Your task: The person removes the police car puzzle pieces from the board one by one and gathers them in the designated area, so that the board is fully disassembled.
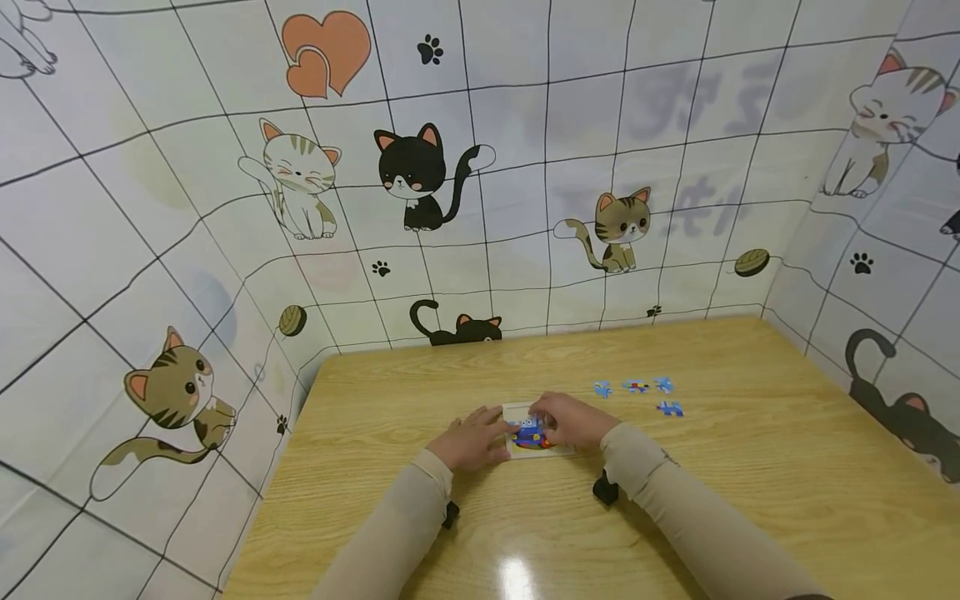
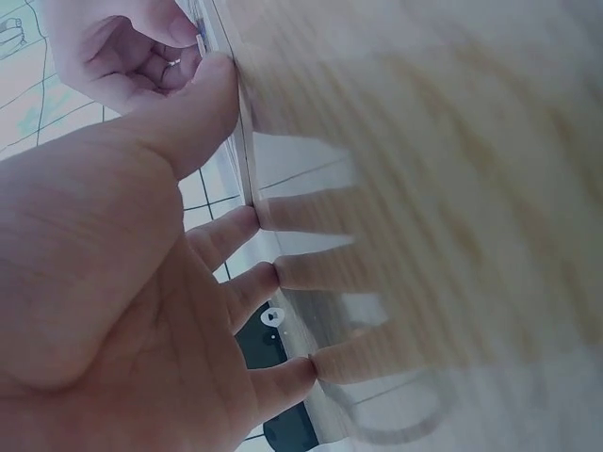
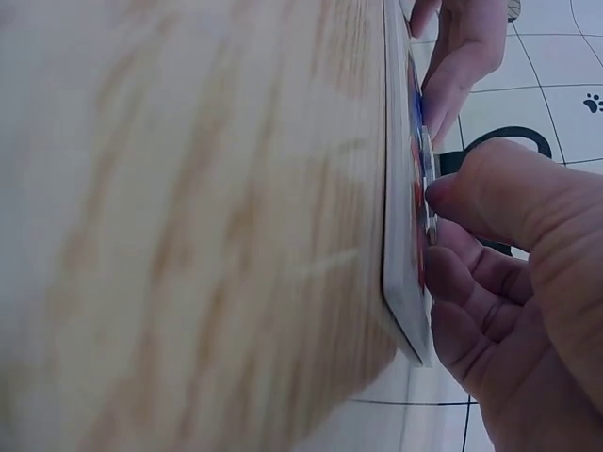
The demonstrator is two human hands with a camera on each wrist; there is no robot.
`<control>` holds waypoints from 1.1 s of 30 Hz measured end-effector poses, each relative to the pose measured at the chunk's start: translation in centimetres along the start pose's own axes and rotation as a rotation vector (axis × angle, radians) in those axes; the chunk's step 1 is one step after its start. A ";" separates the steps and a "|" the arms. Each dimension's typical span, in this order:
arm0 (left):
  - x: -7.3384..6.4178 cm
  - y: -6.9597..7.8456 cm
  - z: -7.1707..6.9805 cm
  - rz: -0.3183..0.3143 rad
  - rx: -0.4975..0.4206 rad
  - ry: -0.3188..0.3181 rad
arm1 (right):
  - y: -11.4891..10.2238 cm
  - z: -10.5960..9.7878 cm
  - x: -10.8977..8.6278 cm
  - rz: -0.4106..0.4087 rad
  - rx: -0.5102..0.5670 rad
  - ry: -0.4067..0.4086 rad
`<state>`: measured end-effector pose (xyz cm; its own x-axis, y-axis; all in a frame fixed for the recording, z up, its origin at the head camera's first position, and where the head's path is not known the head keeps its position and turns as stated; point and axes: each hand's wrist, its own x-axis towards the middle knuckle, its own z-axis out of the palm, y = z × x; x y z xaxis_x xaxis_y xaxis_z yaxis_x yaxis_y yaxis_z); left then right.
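A small jigsaw puzzle board (image 1: 529,455) with a white border and a blue car picture lies flat on the table between the two hands. My left hand (image 1: 471,439) steadies its left side; in the left wrist view the thumb (image 2: 212,99) is at the board's edge and the spread fingertips touch the tabletop. Over the board's right part, my right hand (image 1: 576,422) pinches a thin puzzle piece (image 3: 429,155) between thumb and fingers, close against the picture. The fingers hide much of that piece and the picture's right side.
Several loose blue puzzle pieces (image 1: 637,386) lie on the wooden table (image 1: 390,383) beyond the right hand. A cat-patterned wall covering (image 1: 517,275) rises behind the table and along both sides. Each wrist carries a small black device (image 1: 605,489).
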<state>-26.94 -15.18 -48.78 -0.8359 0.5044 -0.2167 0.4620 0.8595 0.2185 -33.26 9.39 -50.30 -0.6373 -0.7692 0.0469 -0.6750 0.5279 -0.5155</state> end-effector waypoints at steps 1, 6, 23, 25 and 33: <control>0.0 0.0 0.0 0.001 0.000 0.001 | 0.1 0.0 0.0 -0.004 0.000 0.001; 0.1 -0.1 0.1 -0.003 0.009 0.001 | 0.3 0.0 0.0 -0.011 -0.014 0.009; 0.5 -0.4 0.4 0.000 0.054 0.006 | 1.4 -1.2 -2.1 0.020 0.016 0.042; 0.4 -0.4 0.4 0.005 0.053 0.010 | 1.7 -1.5 -2.5 0.024 0.012 0.046; 0.0 0.0 0.3 0.014 0.019 0.013 | 3.3 -2.4 -4.7 0.041 0.029 0.080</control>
<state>-26.86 -15.21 -49.05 -0.8329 0.5153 -0.2015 0.4791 0.8539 0.2032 -33.42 15.63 -50.18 -0.6925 -0.7154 0.0927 -0.6373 0.5465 -0.5433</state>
